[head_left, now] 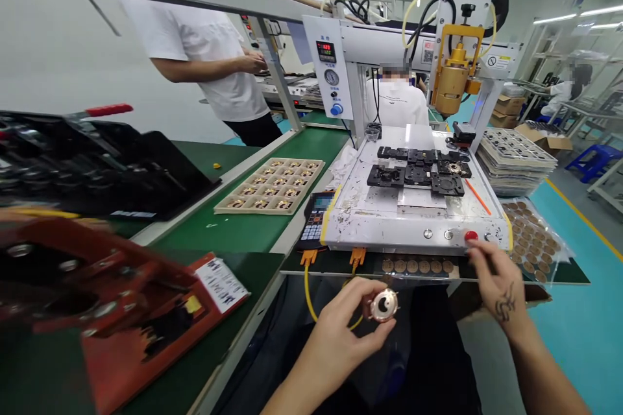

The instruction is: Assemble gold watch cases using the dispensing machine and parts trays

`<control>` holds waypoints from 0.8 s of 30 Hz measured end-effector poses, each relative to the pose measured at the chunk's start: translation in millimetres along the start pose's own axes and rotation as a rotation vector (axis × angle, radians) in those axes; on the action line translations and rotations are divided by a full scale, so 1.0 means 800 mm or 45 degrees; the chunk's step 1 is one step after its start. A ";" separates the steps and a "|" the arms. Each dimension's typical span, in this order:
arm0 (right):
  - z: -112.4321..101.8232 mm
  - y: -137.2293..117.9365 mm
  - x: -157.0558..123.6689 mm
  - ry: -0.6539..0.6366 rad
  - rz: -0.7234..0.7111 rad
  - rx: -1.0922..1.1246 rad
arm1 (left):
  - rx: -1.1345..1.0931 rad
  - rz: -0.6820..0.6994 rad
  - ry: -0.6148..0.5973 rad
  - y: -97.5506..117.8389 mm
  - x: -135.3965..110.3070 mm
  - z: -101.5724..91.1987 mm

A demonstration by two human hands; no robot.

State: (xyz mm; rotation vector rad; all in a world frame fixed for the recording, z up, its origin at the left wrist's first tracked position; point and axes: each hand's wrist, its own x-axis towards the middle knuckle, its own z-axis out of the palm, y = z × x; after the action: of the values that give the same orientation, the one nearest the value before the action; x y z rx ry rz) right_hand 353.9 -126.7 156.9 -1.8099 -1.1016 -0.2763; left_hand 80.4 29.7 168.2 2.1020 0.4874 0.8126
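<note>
In my left hand (341, 331), thumb and fingers pinch a small rose-gold watch case (383, 305) by its rim, with its round face turned toward me. It is held in front of the bench edge, above my lap. My right hand (499, 282) is at the front panel of the white bench machine (379, 227), with its fingertips at the red button (470, 235). Its fingers are partly extended, and I see nothing held in them. Black fixture blocks (418, 172) lie on the machine's bed, and one at the right carries a round metallic part (455, 168).
A gold-coloured press head (450, 84) hangs over the bed. Left of the machine are a keypad controller (315, 220) and a tray of gold-coloured parts (228, 206). A red hand press (146, 337) stands nearer. Round brown discs (530, 240) lie right. Other people work beyond.
</note>
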 end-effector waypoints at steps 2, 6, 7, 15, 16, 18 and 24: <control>-0.012 0.043 0.018 0.270 0.000 -0.175 | 0.015 -0.086 -0.003 -0.017 -0.014 -0.008; -0.015 0.086 0.025 0.393 -0.023 -0.231 | -0.006 -0.220 -0.051 -0.045 -0.030 -0.003; -0.009 0.085 0.018 0.386 -0.045 -0.215 | -0.024 -0.227 -0.080 -0.051 -0.029 0.004; 0.075 0.012 -0.066 -0.453 -0.342 0.125 | -0.082 0.036 -0.344 -0.088 0.023 0.055; 0.083 0.009 -0.070 -0.485 -0.349 0.146 | -0.065 0.018 -0.341 -0.093 0.021 0.051; 0.095 0.004 -0.072 -0.519 -0.358 0.179 | -0.050 -0.078 -0.319 -0.103 0.012 0.040; 0.152 0.000 -0.060 -0.608 -0.463 0.202 | -0.238 -0.393 -0.370 -0.124 -0.006 0.027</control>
State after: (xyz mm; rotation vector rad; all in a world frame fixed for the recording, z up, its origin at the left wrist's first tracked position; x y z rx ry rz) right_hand 294.3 -54.4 65.9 -1.5635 -1.7409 0.0399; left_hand 85.9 74.2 77.4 1.8710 0.5384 0.3537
